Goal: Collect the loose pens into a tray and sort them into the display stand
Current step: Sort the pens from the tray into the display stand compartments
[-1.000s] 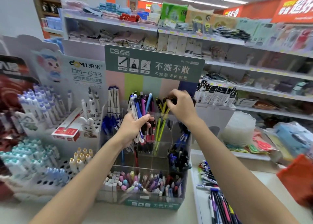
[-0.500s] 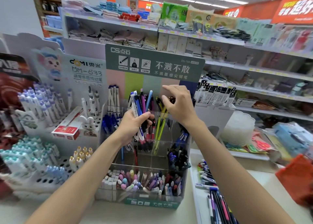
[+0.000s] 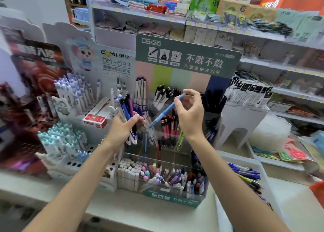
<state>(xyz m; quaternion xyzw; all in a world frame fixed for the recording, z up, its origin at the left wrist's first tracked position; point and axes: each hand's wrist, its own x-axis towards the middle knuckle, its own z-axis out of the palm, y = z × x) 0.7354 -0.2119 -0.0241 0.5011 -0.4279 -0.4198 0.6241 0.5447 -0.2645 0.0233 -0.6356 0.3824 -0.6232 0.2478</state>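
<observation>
My right hand (image 3: 191,114) was up at the back row of the display stand (image 3: 173,199) a second ago, fingers down among the dark pens there. Now it has come away and pinches a light blue pen (image 3: 165,109) between thumb and fingertips. That pen stood in the bundle of pens (image 3: 127,107) half a second ago. It slants now, tip down and to the left, over the middle compartments and touching nothing that I can see.

My left hand (image 3: 122,128) is wrapped round the rest of the bundle and holds it upright, just left of the stand. As I read it, one pen is placed and the next is drawn, so sorting is well under way but far from done. More pens lie in the tray (image 3: 228,155) on the table (image 3: 149,212) to the right.

The stand's clear walls blur into each other, so I cannot tell which compartment lies under the pen tip. I cannot count the bundle either. My right forearm covers the near left part of the tray, and its near end fades into blur toward the bottom of the frame.
</observation>
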